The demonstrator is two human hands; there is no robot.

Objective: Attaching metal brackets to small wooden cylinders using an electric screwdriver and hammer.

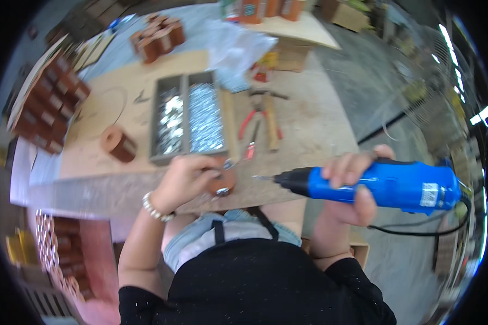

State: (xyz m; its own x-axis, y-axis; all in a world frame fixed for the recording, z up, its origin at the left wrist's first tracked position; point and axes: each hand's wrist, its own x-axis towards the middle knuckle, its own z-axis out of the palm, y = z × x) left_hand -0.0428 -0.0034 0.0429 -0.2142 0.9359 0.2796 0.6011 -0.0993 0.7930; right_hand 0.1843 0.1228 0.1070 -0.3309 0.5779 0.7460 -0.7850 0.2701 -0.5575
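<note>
In my right hand (346, 170) is a blue electric screwdriver (393, 185), held level with its thin bit pointing left. The bit's tip is apart from a small brown cylinder (229, 177) at the table's near edge. Metal pieces (222, 191) show on that cylinder. Over its left side, my left hand (187, 179) has its thumb and fingers pinched together; anything between them is hidden. Beyond this hand stands a grey two-part box (153, 130), with shiny flat metal parts (171, 122) on the left and many screws (205, 119) on the right.
Another brown cylinder (119, 143) lies left of the box. Pliers with red handles (259, 115), a hammer (271, 119) and a red-handled tool (251, 149) lie to its right. Stacked cylinders (49, 103) stand far left. The screwdriver's black cord (417, 233) hangs at right.
</note>
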